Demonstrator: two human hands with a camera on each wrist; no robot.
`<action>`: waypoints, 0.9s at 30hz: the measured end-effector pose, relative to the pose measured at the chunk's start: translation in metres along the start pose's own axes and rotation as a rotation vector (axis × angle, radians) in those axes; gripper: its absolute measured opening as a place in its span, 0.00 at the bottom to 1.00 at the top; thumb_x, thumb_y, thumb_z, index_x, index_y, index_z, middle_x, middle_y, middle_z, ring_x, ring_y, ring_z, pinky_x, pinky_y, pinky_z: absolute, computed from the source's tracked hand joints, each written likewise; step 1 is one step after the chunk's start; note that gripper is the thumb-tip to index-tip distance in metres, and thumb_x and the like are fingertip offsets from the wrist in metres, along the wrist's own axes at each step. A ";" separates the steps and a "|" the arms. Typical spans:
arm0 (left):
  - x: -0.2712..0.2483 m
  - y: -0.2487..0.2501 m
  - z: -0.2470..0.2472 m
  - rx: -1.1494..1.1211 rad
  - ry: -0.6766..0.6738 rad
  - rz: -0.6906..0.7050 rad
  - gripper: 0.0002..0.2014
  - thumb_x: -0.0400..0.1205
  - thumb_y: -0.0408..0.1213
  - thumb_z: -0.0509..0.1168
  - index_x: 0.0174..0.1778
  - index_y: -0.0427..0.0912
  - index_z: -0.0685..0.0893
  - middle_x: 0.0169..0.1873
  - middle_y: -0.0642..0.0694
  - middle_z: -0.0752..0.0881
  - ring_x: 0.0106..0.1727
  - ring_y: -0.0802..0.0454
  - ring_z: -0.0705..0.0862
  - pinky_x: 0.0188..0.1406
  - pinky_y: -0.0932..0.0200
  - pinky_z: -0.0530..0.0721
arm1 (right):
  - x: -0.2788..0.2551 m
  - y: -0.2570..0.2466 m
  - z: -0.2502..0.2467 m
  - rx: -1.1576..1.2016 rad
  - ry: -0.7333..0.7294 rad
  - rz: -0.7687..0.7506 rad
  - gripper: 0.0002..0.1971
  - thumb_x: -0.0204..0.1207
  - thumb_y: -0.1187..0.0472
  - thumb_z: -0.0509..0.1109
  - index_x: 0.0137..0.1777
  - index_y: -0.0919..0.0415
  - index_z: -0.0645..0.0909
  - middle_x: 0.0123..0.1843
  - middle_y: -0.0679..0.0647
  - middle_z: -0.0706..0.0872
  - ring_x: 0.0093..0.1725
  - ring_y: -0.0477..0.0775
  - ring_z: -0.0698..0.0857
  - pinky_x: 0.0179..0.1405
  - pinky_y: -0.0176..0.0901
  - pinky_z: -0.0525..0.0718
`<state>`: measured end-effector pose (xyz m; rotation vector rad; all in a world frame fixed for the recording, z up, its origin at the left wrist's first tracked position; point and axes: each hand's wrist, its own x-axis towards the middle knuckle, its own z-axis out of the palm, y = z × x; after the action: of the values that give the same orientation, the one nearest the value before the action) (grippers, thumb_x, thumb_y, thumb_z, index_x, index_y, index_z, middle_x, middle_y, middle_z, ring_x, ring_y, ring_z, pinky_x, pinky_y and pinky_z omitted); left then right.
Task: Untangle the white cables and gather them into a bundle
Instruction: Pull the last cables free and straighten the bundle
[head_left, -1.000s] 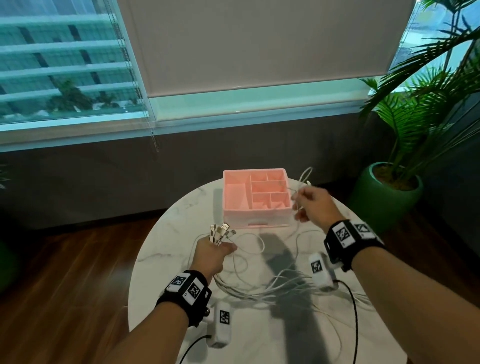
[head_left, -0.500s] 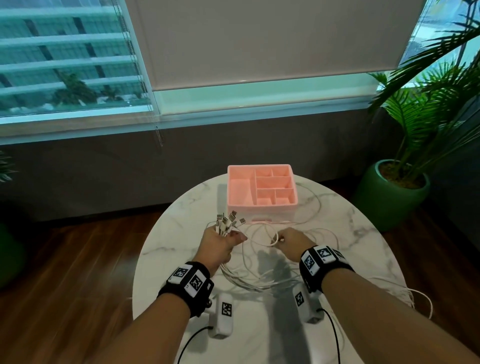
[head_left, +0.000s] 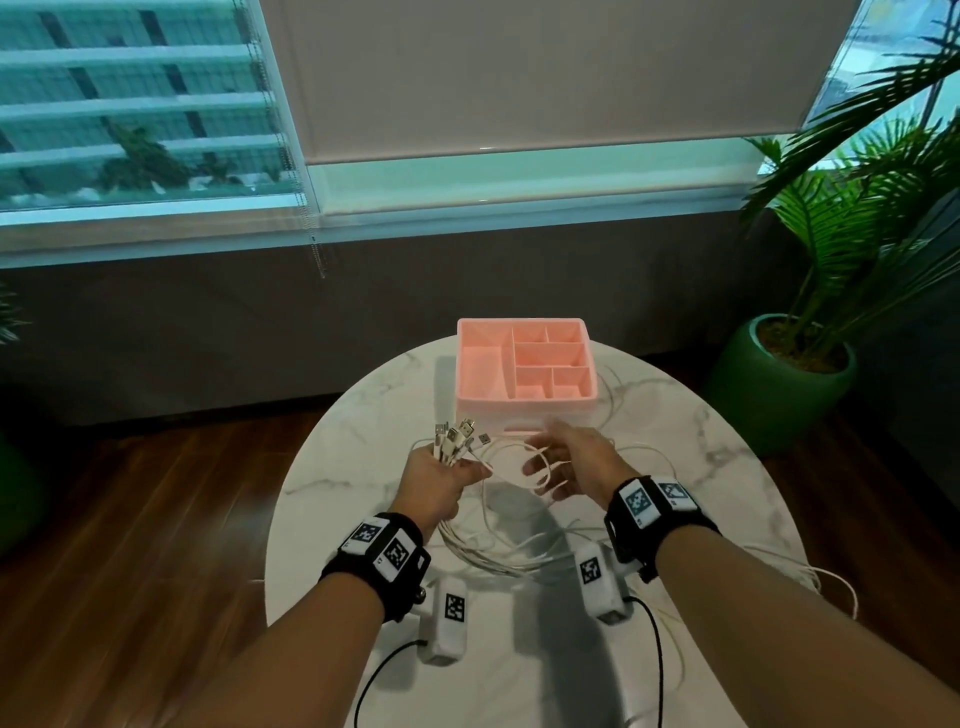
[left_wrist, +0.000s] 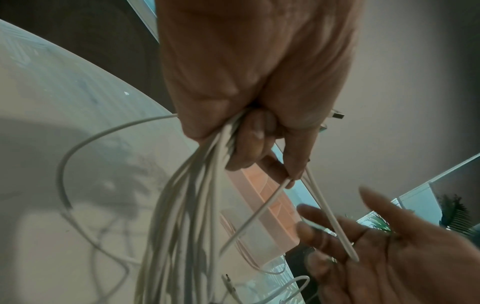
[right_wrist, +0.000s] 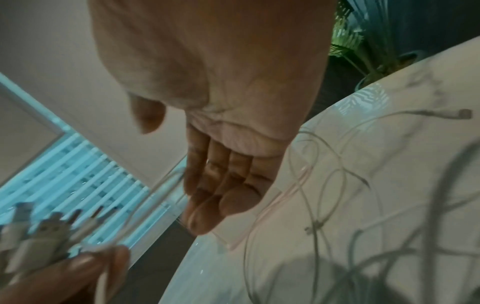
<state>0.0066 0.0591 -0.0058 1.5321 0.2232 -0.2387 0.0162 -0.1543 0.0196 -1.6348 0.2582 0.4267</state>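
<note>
Over the round marble table (head_left: 337, 467), my left hand (head_left: 434, 483) grips several white cables (head_left: 498, 556) just below their plugs (head_left: 460, 434), which stick up in a fan. The cords hang from the fist (left_wrist: 249, 98) in a thick strand (left_wrist: 187, 205) and trail in loose loops on the table. My right hand (head_left: 563, 462) is open beside it, fingers spread, in front of the pink box. One cable (left_wrist: 330, 218) lies across its fingers (left_wrist: 337, 242). The right wrist view shows the flat palm (right_wrist: 226, 127) and loose loops (right_wrist: 327, 185) on the table.
A pink compartment organizer (head_left: 524, 366) stands at the table's far side, just beyond both hands. Some cable loops hang over the table's right edge (head_left: 831, 582). A potted palm in a green pot (head_left: 779, 384) stands right of the table, above a wood floor.
My right hand came down from beside the organizer's right corner to next to the left hand, then spread its fingers. The left hand kept its grip on the plug ends.
</note>
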 end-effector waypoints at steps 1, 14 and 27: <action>0.000 -0.001 0.001 0.022 0.001 0.006 0.12 0.74 0.23 0.77 0.32 0.43 0.85 0.19 0.51 0.73 0.18 0.54 0.62 0.20 0.66 0.60 | -0.002 -0.005 0.003 -0.093 -0.045 -0.025 0.17 0.83 0.51 0.68 0.53 0.67 0.87 0.39 0.64 0.90 0.31 0.57 0.85 0.30 0.44 0.80; -0.001 -0.013 -0.017 -0.055 0.140 -0.096 0.13 0.83 0.36 0.74 0.36 0.43 0.77 0.22 0.49 0.64 0.17 0.55 0.60 0.16 0.68 0.59 | -0.010 -0.102 -0.059 0.255 0.449 -0.430 0.09 0.85 0.65 0.64 0.42 0.57 0.78 0.20 0.47 0.70 0.16 0.45 0.67 0.16 0.32 0.65; 0.002 -0.014 -0.011 -0.084 0.158 -0.074 0.12 0.84 0.38 0.72 0.39 0.44 0.77 0.22 0.49 0.65 0.16 0.55 0.61 0.16 0.67 0.59 | -0.076 -0.031 -0.275 -0.136 1.286 -0.083 0.16 0.82 0.55 0.66 0.65 0.61 0.83 0.64 0.64 0.85 0.63 0.67 0.84 0.57 0.51 0.79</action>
<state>0.0049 0.0694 -0.0197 1.4616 0.4111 -0.1646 -0.0066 -0.4292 0.0979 -1.8428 1.1154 -0.7531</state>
